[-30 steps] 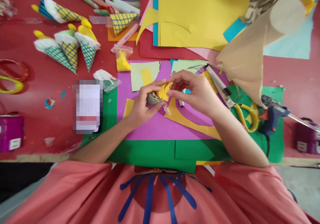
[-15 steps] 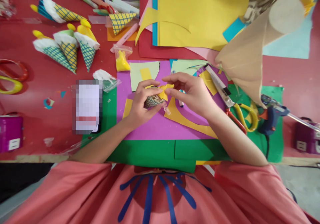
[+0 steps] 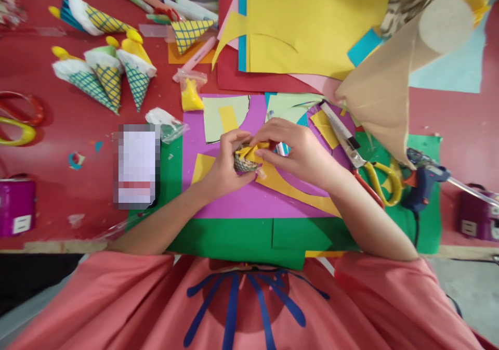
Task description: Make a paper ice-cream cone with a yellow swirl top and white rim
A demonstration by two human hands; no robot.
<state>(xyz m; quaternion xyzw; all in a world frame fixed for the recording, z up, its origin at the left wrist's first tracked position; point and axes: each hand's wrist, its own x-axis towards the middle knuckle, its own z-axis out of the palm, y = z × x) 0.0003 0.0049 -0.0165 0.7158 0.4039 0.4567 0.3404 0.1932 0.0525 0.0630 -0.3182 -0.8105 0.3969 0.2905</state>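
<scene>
My left hand [image 3: 228, 165] is wrapped round a small paper cone [image 3: 245, 164] with a dark crisscross pattern, its wide mouth turned toward my right hand. Pinched between the thumb and fingers of my right hand [image 3: 294, 144] is a folded yellow paper piece [image 3: 255, 153], which sits at the cone's mouth. How deep it goes inside is hidden by my fingers. Both hands are above a purple sheet [image 3: 234, 202]. A curved yellow paper strip [image 3: 296, 191] lies under my right wrist, and a pale green paper [image 3: 214, 108] lies beyond my left hand.
Scissors [image 3: 362, 165] and a blue glue gun [image 3: 424, 183] lie on the right, near a large brown paper cone [image 3: 385, 85]. Several finished paper cones [image 3: 134, 79] are at the upper left. A phone [image 3: 136, 168] rests left of my left arm. Yellow sheets [image 3: 315, 22] are stacked at the back.
The cone has tipped so that its mouth faces up more, and the yellow piece has come down into the mouth. My right hand has shifted slightly down and left.
</scene>
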